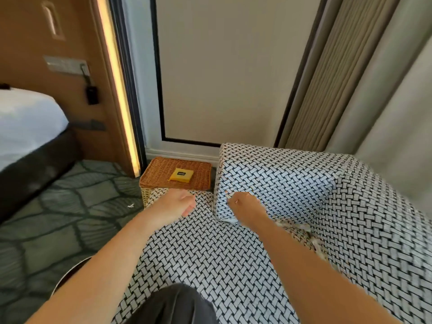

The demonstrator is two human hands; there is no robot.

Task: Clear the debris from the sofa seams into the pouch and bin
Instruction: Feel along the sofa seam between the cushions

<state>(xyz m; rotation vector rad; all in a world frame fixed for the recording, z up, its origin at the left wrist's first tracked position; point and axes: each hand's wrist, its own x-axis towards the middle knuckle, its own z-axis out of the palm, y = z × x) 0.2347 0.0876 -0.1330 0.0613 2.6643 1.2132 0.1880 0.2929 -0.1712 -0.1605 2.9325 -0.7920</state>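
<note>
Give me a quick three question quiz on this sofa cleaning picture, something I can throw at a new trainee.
1. True or false: the yellow pouch lies on the sofa seat.
2. The right hand is at the front of: A. the basket B. the armrest C. the pouch.
3. Fill in: scraps of debris show in the seam between the seat and the ____.

Key
1. False: it lies on top of the basket.
2. B.
3. backrest.
</note>
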